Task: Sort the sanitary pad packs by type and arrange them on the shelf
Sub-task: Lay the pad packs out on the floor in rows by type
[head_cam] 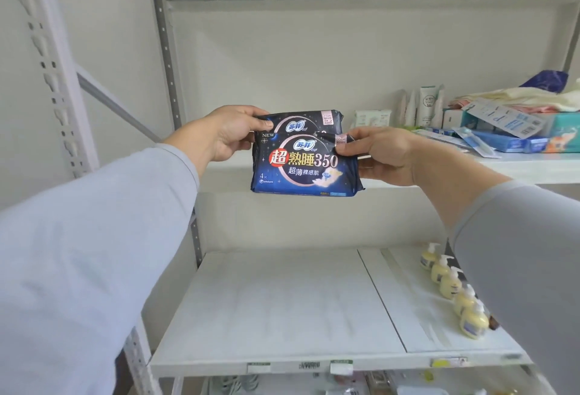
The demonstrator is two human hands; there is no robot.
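Observation:
Two dark blue sanitary pad packs of the same design are held up in front of the middle shelf (pixel 518 171). My left hand (pixel 230 134) pinches the top left corner of the rear pack (pixel 301 123). The front pack (pixel 306 165), printed with "350", overlaps it lower down, and my right hand (pixel 381 154) grips its right edge with the thumb on the top right corner. Both packs are in the air at the shelf's left end, upright and facing me.
The right part of the middle shelf holds tubes (pixel 428 105), toothpaste and toothbrush boxes (pixel 508 131) and folded towels (pixel 533 96). A row of yellow pump bottles (pixel 452 291) stands at the right on the lower shelf (pixel 282 300). A perforated upright (pixel 169 58) borders the left.

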